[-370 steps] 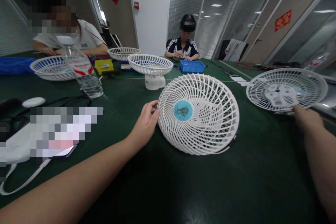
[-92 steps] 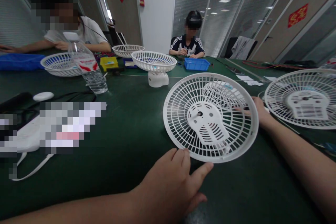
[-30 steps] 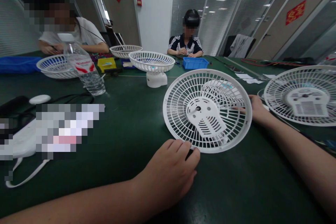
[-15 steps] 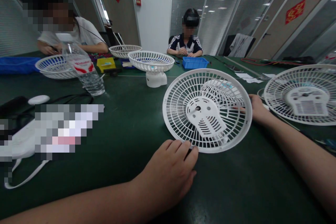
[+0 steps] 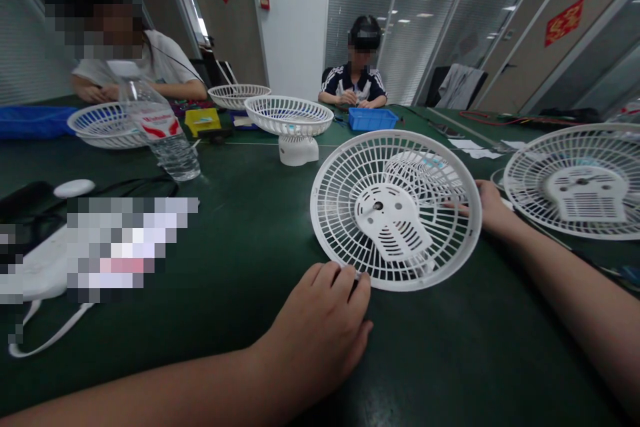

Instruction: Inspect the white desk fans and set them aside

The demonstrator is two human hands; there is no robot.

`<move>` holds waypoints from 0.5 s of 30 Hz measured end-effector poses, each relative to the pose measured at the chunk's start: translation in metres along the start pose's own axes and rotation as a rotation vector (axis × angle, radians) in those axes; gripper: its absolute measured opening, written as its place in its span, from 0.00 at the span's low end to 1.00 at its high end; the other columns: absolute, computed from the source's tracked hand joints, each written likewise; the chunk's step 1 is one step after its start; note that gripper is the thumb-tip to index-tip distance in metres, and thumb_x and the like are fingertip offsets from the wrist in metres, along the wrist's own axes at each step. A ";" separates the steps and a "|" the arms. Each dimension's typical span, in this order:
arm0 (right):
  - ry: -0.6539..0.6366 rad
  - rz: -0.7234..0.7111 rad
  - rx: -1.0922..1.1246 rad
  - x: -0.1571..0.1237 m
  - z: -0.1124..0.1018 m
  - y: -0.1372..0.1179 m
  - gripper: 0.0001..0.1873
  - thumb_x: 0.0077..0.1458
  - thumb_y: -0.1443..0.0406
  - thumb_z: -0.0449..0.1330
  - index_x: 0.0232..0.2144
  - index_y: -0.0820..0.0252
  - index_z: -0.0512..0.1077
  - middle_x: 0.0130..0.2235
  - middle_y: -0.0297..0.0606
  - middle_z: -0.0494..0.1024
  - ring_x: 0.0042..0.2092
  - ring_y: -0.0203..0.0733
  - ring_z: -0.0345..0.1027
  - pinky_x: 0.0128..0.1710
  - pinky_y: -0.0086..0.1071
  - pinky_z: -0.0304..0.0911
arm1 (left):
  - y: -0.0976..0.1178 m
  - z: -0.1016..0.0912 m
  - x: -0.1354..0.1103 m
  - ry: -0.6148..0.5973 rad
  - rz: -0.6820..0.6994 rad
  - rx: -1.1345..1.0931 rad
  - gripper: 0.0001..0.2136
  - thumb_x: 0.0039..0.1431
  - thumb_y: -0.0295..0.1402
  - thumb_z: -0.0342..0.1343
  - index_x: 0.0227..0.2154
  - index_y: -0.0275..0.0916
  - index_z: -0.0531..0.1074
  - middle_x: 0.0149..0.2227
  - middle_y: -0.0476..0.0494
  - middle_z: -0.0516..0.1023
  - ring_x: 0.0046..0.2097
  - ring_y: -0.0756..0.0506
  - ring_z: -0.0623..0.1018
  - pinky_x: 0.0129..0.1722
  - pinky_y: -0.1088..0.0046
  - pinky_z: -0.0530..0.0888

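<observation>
A white round fan grille (image 5: 340, 213) with a slotted motor cover (image 5: 393, 220) at its centre tilts toward me above the green table. My left hand (image 5: 325, 320) is closed on its near lower rim, fingers curled over the edge. At the grille's right side my right hand (image 5: 487, 207) grips from behind; part of its fingers shows through the ribs and the rest is hidden. Behind the ribs another white ribbed part (image 5: 425, 170) is partly visible.
Another fan grille (image 5: 520, 193) lies at the right. A fan head on its base (image 5: 299, 151), a blue tray (image 5: 373, 120), a yellow box (image 5: 203, 121) and a water bottle (image 5: 163, 127) stand farther back. Two people (image 5: 353, 83) sit across the table.
My left hand has slid slightly left along the near rim. The grille and my right hand look almost unchanged.
</observation>
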State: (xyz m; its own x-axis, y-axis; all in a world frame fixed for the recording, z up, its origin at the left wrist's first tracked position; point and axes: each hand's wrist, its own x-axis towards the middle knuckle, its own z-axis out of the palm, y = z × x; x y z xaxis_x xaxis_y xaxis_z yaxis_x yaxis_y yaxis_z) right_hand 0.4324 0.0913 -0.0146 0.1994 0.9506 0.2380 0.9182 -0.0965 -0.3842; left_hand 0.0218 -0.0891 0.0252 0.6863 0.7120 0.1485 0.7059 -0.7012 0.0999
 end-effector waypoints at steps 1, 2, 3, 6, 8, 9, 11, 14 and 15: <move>-0.003 0.004 -0.001 0.000 0.000 0.000 0.46 0.38 0.43 0.63 0.53 0.63 0.56 0.54 0.51 0.61 0.54 0.51 0.59 0.55 0.40 0.58 | 0.000 -0.001 0.000 -0.005 -0.001 0.001 0.21 0.64 0.39 0.45 0.56 0.33 0.64 0.52 0.35 0.71 0.52 0.37 0.69 0.50 0.55 0.70; -0.004 0.009 -0.002 0.000 0.000 0.000 0.46 0.38 0.43 0.62 0.53 0.63 0.56 0.54 0.52 0.61 0.55 0.51 0.58 0.55 0.40 0.58 | 0.000 -0.001 0.000 -0.008 -0.001 0.000 0.21 0.64 0.39 0.46 0.56 0.32 0.64 0.52 0.35 0.71 0.52 0.37 0.69 0.50 0.55 0.70; -0.005 0.013 -0.002 0.000 0.000 -0.001 0.46 0.39 0.43 0.62 0.54 0.63 0.56 0.55 0.52 0.60 0.55 0.51 0.58 0.56 0.40 0.58 | 0.000 -0.002 0.001 -0.012 0.001 -0.001 0.21 0.64 0.39 0.46 0.56 0.32 0.64 0.52 0.35 0.71 0.52 0.37 0.70 0.50 0.55 0.70; -0.008 0.029 0.003 -0.001 0.000 -0.003 0.46 0.39 0.43 0.62 0.54 0.62 0.56 0.55 0.52 0.60 0.55 0.50 0.59 0.55 0.39 0.59 | 0.001 -0.002 0.000 -0.018 0.006 -0.001 0.22 0.64 0.39 0.45 0.56 0.32 0.64 0.52 0.35 0.71 0.52 0.37 0.70 0.51 0.56 0.71; -0.006 0.042 0.006 -0.002 0.000 -0.005 0.47 0.38 0.44 0.63 0.54 0.63 0.56 0.55 0.51 0.60 0.55 0.50 0.59 0.56 0.39 0.58 | 0.002 0.000 -0.002 -0.010 -0.017 0.015 0.22 0.64 0.39 0.45 0.57 0.32 0.63 0.53 0.34 0.71 0.53 0.37 0.70 0.53 0.56 0.70; -0.005 0.048 0.007 -0.002 -0.001 -0.005 0.47 0.38 0.45 0.63 0.55 0.63 0.55 0.55 0.51 0.60 0.55 0.50 0.59 0.56 0.38 0.58 | 0.003 0.001 -0.003 -0.006 -0.036 0.029 0.23 0.64 0.39 0.45 0.58 0.32 0.63 0.54 0.33 0.71 0.54 0.36 0.70 0.54 0.54 0.69; -0.006 0.062 0.008 -0.002 -0.001 -0.006 0.47 0.37 0.45 0.64 0.54 0.62 0.56 0.56 0.51 0.60 0.55 0.49 0.59 0.56 0.37 0.58 | 0.005 0.003 -0.006 -0.011 -0.084 0.058 0.24 0.64 0.40 0.45 0.59 0.32 0.62 0.57 0.30 0.68 0.58 0.32 0.67 0.56 0.51 0.66; -0.022 0.086 0.010 -0.003 -0.001 -0.005 0.46 0.37 0.46 0.65 0.55 0.58 0.55 0.54 0.48 0.63 0.52 0.48 0.63 0.53 0.37 0.61 | 0.009 0.005 -0.010 -0.091 -0.150 0.060 0.27 0.64 0.42 0.44 0.62 0.32 0.58 0.61 0.25 0.61 0.62 0.27 0.61 0.58 0.47 0.64; -0.026 0.094 0.007 -0.004 -0.001 -0.005 0.46 0.37 0.46 0.65 0.55 0.57 0.55 0.54 0.47 0.65 0.51 0.48 0.64 0.52 0.38 0.62 | 0.010 0.005 -0.010 -0.130 -0.164 0.038 0.29 0.64 0.44 0.44 0.63 0.32 0.56 0.63 0.25 0.59 0.63 0.27 0.59 0.58 0.47 0.63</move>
State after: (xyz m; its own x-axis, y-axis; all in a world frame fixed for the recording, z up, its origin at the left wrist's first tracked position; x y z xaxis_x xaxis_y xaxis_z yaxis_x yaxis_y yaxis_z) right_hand 0.4269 0.0875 -0.0127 0.2758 0.9447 0.1773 0.8932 -0.1837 -0.4104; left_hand 0.0225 -0.1031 0.0199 0.5768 0.8169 0.0050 0.8144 -0.5755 0.0745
